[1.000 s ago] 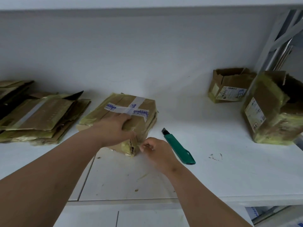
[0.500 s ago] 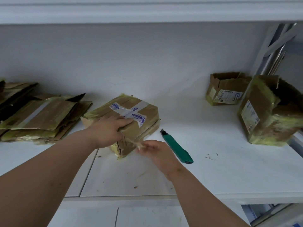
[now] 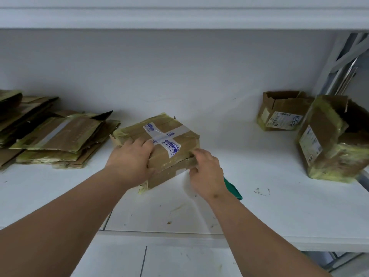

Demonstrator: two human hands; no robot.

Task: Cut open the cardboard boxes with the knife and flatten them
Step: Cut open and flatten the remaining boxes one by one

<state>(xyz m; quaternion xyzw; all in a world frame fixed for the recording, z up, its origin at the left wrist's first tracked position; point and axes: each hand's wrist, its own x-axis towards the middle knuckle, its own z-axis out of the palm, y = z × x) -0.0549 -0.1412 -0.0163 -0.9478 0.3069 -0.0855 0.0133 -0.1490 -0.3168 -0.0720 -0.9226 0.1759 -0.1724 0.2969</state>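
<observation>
The white shelf (image 3: 279,206) carries a pile of flattened boxes (image 3: 56,140) at the left and two open boxes (image 3: 327,136) at the right. In the middle lies the taped box (image 3: 159,144). The left hand (image 3: 129,160) grips its near left corner; the right hand (image 3: 205,172) grips its right edge with curled fingers. The green knife (image 3: 232,188) lies mostly hidden behind the right wrist.

One head-worn view — looking forward and down, close over the white worktop (image 3: 279,206), facing the back wall (image 3: 179,72).
</observation>
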